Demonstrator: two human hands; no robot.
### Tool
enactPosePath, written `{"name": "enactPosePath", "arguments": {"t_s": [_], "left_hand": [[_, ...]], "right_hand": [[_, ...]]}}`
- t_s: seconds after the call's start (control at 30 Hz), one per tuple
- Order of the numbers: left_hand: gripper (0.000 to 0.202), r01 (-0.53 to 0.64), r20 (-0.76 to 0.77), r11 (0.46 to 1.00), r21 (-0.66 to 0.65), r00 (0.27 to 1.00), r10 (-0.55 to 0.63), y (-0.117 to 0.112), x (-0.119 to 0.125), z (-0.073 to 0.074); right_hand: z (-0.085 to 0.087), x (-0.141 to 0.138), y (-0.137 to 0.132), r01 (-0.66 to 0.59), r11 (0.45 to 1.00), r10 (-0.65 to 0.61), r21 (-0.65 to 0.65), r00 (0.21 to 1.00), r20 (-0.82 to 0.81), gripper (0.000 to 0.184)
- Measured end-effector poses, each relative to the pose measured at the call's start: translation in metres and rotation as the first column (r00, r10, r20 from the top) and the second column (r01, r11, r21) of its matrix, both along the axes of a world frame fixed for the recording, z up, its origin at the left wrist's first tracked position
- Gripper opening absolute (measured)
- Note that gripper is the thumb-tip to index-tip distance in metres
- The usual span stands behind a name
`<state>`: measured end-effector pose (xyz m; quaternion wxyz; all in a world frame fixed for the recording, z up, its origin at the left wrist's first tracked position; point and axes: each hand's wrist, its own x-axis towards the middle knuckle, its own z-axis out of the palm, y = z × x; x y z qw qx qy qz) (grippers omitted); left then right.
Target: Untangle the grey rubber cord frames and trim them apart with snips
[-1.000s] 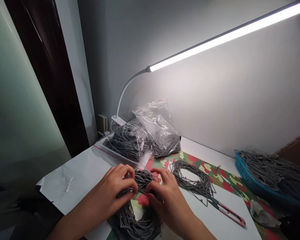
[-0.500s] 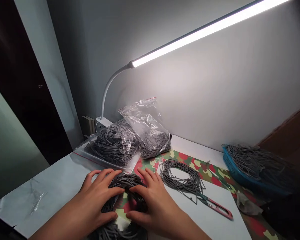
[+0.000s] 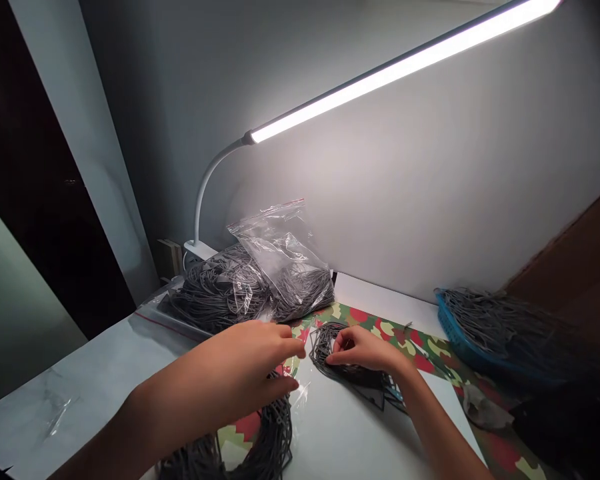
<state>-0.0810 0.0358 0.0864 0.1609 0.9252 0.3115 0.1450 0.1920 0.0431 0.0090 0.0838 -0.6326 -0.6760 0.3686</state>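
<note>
Two cord loops [image 3: 323, 353], right hand [image 3: 365, 350] pinching one, two bags [image 3: 285, 267]

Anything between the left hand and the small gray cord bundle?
Nothing visible. Only a strip of patterned mat separates the left hand from the cord bundle; the right hand touches its middle.

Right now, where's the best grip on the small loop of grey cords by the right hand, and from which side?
Probably its left band, from above. The loop of cords lies flat on the mat with an open middle, so a thumb can drop inside, fingers outside, pinching across the strands. The right hand pinches its top; the left hand hovers nearest that bare left band.
</note>
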Motion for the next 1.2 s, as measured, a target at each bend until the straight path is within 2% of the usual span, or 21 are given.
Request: {"name": "enactPosePath", "arguments": {"t_s": [0.1,0.2,0.3,0.43,0.6,0.8,1.03,1.2], "left_hand": [[0.012,0.05,-0.166,0.997,-0.059,0.984,-0.059,0.007,0.013,0.019],[0.017,-0.01,-0.261,0.998,-0.066,0.965,-0.008,0.015,0.024,0.033],[0.013,-0.045,-0.321,0.997,-0.063,0.947,0.023,0.023,0.035,0.039],[0.013,-0.038,-0.333,0.996,-0.078,0.943,0.009,0.035,0.051,0.04],[0.017,-0.007,-0.329,0.995,-0.103,0.944,-0.027,0.05,0.064,0.03],[0.026,-0.004,-0.341,0.991,-0.134,0.939,-0.043,0.06,0.069,0.009],[0.023,0.054,-0.329,0.991,-0.127,0.94,-0.093,0.068,0.074,0.0],[0.02,0.127,-0.225,0.987,-0.102,0.963,-0.147,0.072,0.083,-0.012]], "right_hand": [[0.002,0.006,0.003,-0.012,0.999,0.01,-0.03,0.997,-0.079,0.018],[0.005,0.012,0.005,0.011,1.0,-0.014,-0.026,0.992,-0.126,0.021],[0.005,0.017,0.006,0.057,0.998,-0.055,0.016,0.991,-0.12,0.022],[0.003,0.021,0.006,0.104,0.988,-0.102,0.11,0.994,-0.024,0.023],[-0.003,0.013,0.005,0.042,0.958,-0.07,0.283,0.994,0.09,0.024],[-0.009,0.005,0.009,-0.057,0.877,-0.026,0.477,0.986,0.164,0.022],[-0.005,0.015,0.01,-0.121,0.839,0.031,0.531,0.984,0.176,0.021],[0.012,0.023,0.007,-0.103,0.821,0.047,0.562,0.992,0.113,0.019]]}}
